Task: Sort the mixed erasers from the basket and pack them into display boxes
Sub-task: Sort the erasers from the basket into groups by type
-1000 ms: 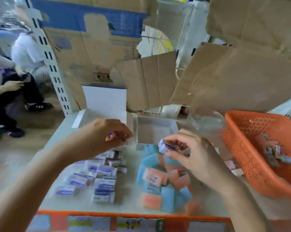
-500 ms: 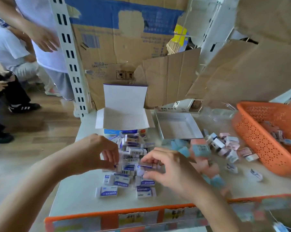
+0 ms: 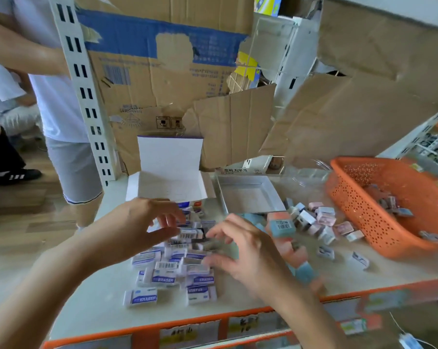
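A heap of white erasers with blue sleeves lies on the table in front of me. My left hand hovers over the heap's far left part, fingers spread. Over the heap's right side my right hand is spread too, motion-blurred. Neither hand grips an eraser that I can see. Behind the heap stands an open white display box with its lid up. A shallow grey box sits to its right. Blue and orange erasers and small pink and white ones lie further right.
An orange perforated basket with a few erasers inside stands at the right. Torn cardboard boxes wall the back. A white slotted upright rises at the back left, with a person standing behind it. The table's orange front edge is close.
Both hands have opened from a pinch and spread above the blue-sleeved erasers. The view has dropped and steadied on the table since the earliest frame.
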A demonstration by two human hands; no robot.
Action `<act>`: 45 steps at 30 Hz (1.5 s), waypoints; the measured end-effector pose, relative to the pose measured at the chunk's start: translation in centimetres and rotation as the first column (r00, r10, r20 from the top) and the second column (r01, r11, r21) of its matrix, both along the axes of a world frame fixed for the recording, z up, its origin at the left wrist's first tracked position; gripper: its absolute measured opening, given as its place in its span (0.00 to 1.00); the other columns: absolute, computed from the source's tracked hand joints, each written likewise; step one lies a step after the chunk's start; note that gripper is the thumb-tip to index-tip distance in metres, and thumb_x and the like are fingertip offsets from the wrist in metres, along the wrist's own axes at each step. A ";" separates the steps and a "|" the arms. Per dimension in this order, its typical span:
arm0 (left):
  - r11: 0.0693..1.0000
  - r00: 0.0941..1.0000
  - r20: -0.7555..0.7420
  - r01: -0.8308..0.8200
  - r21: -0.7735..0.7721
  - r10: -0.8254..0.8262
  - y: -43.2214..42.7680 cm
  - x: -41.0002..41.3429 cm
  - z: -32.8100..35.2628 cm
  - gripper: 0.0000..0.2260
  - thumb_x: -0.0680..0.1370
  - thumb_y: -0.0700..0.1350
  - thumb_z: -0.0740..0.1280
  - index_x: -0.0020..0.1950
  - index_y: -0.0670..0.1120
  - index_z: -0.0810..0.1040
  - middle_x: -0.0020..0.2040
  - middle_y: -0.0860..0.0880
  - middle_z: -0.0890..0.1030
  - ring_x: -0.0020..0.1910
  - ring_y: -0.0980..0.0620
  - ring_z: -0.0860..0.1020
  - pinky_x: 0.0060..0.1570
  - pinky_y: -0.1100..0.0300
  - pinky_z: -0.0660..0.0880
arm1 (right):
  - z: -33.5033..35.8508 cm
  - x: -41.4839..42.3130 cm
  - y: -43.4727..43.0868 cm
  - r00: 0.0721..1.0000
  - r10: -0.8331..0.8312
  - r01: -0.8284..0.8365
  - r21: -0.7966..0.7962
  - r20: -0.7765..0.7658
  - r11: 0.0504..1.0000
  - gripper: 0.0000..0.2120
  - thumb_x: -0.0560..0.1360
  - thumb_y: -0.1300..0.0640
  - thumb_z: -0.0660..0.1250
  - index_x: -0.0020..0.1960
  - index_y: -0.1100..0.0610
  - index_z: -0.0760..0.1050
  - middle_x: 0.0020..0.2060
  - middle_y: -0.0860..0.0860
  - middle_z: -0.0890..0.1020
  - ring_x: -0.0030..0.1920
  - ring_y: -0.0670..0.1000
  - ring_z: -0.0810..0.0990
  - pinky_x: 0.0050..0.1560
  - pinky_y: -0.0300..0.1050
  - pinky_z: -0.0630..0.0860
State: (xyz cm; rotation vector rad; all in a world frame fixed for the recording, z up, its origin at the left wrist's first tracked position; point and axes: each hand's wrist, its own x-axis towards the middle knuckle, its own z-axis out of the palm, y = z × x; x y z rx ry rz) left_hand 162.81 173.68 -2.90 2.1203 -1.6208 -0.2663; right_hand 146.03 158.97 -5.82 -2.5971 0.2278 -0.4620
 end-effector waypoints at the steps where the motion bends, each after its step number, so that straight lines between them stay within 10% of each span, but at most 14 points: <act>1: 0.999 1.000 0.001 0.001 -0.039 0.000 -0.6 -0.2 0.2 0.07 0.74 0.52 0.66 0.51 0.60 0.76 0.44 0.67 0.77 0.50 0.72 0.71 0.47 0.75 0.70 | 0.3 -0.6 -0.7 1.000 -0.021 0.021 -0.006 0.013 1.000 0.24 0.68 0.32 0.59 0.50 0.49 0.75 0.43 0.40 0.75 0.44 0.38 0.72 0.42 0.33 0.70; 10: 0.989 0.995 0.043 0.095 -0.115 -0.091 -7.0 -3.4 1.0 0.08 0.72 0.67 0.58 0.50 0.74 0.67 0.55 0.70 0.71 0.47 0.61 0.76 0.47 0.70 0.71 | 3.3 -7.0 -8.7 0.979 -0.195 0.198 -0.042 0.068 0.979 0.13 0.71 0.52 0.62 0.53 0.52 0.78 0.49 0.41 0.78 0.50 0.41 0.76 0.50 0.37 0.72; 18: 0.991 0.996 0.080 0.052 -0.126 -0.042 -14.8 -8.1 2.2 0.29 0.67 0.74 0.49 0.57 0.61 0.75 0.51 0.75 0.72 0.50 0.67 0.73 0.48 0.77 0.69 | 4.9 -13.0 -17.5 0.966 -0.247 0.252 -0.069 0.077 0.965 0.12 0.72 0.54 0.64 0.55 0.51 0.78 0.52 0.41 0.77 0.49 0.43 0.77 0.50 0.34 0.72; 22: 0.989 0.986 0.155 -0.039 -0.140 0.061 -19.8 -11.4 2.8 0.22 0.70 0.68 0.56 0.57 0.60 0.76 0.56 0.60 0.78 0.52 0.53 0.79 0.46 0.58 0.75 | 5.0 -16.0 -22.7 0.962 -0.266 0.270 -0.089 0.056 0.959 0.13 0.72 0.53 0.65 0.56 0.50 0.77 0.54 0.40 0.76 0.54 0.40 0.75 0.55 0.37 0.70; 38: 0.996 0.973 0.229 0.039 -0.083 -0.019 -36.2 -21.2 2.0 0.25 0.71 0.63 0.55 0.59 0.51 0.77 0.55 0.53 0.79 0.55 0.50 0.77 0.52 0.57 0.74 | 4.5 -23.3 -37.3 0.965 -0.188 0.181 -0.054 -0.184 0.982 0.13 0.75 0.55 0.67 0.59 0.49 0.76 0.56 0.40 0.76 0.57 0.41 0.75 0.58 0.37 0.70; 45: 0.962 0.934 0.330 0.042 0.268 -0.133 -40.0 -21.7 0.2 0.21 0.76 0.51 0.64 0.68 0.53 0.67 0.64 0.54 0.72 0.63 0.54 0.70 0.59 0.62 0.64 | 3.5 -23.3 -39.2 0.923 -0.133 0.131 -0.029 -0.362 0.991 0.18 0.72 0.54 0.70 0.62 0.47 0.74 0.53 0.38 0.75 0.53 0.40 0.74 0.46 0.24 0.66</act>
